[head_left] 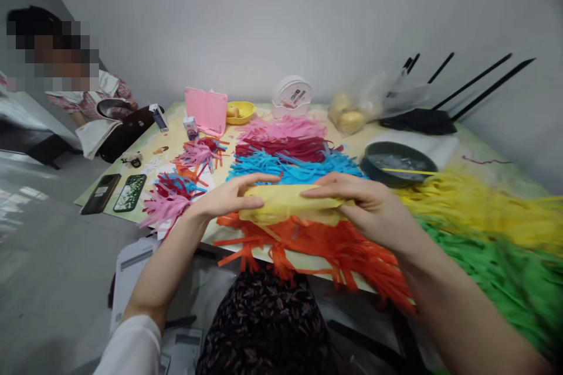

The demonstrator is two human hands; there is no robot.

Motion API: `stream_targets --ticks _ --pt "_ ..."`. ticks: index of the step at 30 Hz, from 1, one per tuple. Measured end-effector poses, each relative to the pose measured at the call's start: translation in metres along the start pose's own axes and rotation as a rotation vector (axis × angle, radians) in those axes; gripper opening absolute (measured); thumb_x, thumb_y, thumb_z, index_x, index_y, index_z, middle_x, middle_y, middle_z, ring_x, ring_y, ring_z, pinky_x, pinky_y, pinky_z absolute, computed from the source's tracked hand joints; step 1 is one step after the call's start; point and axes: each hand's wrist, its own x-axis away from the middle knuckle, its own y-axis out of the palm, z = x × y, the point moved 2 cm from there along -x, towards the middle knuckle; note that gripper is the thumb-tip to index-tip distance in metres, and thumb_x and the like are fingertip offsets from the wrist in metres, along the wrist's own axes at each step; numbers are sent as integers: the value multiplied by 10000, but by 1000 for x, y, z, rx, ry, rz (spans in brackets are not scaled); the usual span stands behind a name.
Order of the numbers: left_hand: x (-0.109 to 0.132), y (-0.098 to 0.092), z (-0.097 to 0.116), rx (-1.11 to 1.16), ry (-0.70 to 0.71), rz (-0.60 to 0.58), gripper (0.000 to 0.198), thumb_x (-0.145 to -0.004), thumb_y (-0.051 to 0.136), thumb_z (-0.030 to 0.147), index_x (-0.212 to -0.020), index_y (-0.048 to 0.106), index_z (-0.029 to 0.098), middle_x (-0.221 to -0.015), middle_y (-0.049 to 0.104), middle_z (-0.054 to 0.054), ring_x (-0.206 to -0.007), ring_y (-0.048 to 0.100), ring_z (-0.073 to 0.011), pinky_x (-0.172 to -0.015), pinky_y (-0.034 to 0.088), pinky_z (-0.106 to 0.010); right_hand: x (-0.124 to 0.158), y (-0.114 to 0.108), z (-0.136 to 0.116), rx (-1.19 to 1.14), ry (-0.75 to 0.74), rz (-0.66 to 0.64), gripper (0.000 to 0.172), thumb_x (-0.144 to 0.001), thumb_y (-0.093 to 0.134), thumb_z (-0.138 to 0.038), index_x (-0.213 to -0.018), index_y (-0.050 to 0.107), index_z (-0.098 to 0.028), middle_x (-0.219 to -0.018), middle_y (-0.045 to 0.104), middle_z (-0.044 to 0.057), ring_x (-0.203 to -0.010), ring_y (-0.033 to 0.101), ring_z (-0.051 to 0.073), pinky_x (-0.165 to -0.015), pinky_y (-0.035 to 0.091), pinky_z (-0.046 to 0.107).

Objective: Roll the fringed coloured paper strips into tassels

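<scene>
A folded piece of yellow paper (290,202) is stretched between my two hands, above the table's front edge. My left hand (229,194) pinches its left end, and my right hand (363,202) grips its right end. Orange fringed paper (308,240) lies just below and hangs over the edge. Behind my hands are blue fringed strips (290,169), dark red strips (281,149) and pink strips (285,128). Yellow fringe (484,202) and green fringe (492,269) spread at the right.
Mixed-colour tassels (169,199) and two phones (130,192) lie at the left. A dark green bowl (398,174), a bag of fruit (349,117), a yellow bowl (246,118) and a pink stand (206,110) stand farther back. A person (99,102) sits at the far left.
</scene>
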Motion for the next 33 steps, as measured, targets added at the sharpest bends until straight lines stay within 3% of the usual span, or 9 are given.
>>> stream_targets --ticks 4,7,10,13,15,21,25,30,33 --pt "-10 2 -3 -97 -102 45 406 -761 725 521 -867 644 138 -708 586 14 -624 507 -105 -581 379 -217 -1 -13 -6 77 -41 -133 463 -792 456 -65 -1026 792 -279 -1004 720 54 -871 697 180 -759 557 283" --pt "-12 2 4 -307 -50 78 341 -813 669 467 -742 613 138 -665 541 30 -614 463 -96 -588 354 -220 -6 -26 -10 94 -28 -338 424 -842 610 -254 -1256 697 -292 -1206 706 69 -1027 691 245 -862 559 340" --pt "-12 3 19 -534 -13 119 294 -852 613 420 -755 634 144 -691 568 20 -664 490 -119 -627 356 -235 -18 -28 -12 158 78 -380 643 -784 733 -436 -1388 585 -274 -1290 685 84 -1080 678 291 -856 553 370" --pt "-13 6 30 -631 -8 112 313 -855 600 432 -722 622 150 -653 546 26 -643 477 -124 -609 335 -239 -33 -15 -13 272 162 -352 287 -845 663 -376 -1086 726 -235 -994 769 62 -851 705 239 -725 517 318" --pt "-14 6 34 -665 -20 123 321 -850 607 429 -685 600 153 -621 518 33 -622 462 -123 -597 324 -238 -41 -5 -14 329 184 -378 118 -854 641 -303 -824 722 -223 -781 748 28 -688 662 190 -631 451 277" --pt "-21 5 38 -640 3 32 271 -810 675 410 -898 686 154 -804 650 2 -727 541 -137 -643 370 -224 -56 -1 -25 362 197 -491 182 -830 672 -282 -659 680 -222 -603 657 -13 -547 534 139 -555 344 259" --pt "-24 3 38 -599 -79 -31 342 -837 634 455 -715 642 136 -598 493 41 -558 412 -89 -519 273 -214 -62 -8 -26 338 158 -560 234 -862 618 -324 -662 671 -215 -561 594 -26 -516 473 122 -539 318 258" --pt "-21 -1 38 -574 -98 -3 400 -820 641 513 -688 629 136 -591 457 42 -547 386 -81 -494 245 -208 -58 -9 -19 232 144 -586 332 -858 595 -457 -638 583 -209 -576 548 -31 -522 446 116 -492 289 251" --pt "-20 -3 35 -601 -108 18 400 -825 631 503 -664 624 136 -573 431 43 -537 372 -80 -487 230 -214 -54 -5 -14 257 172 -541 356 -843 601 -420 -579 490 -209 -535 483 -39 -508 408 110 -483 282 246"
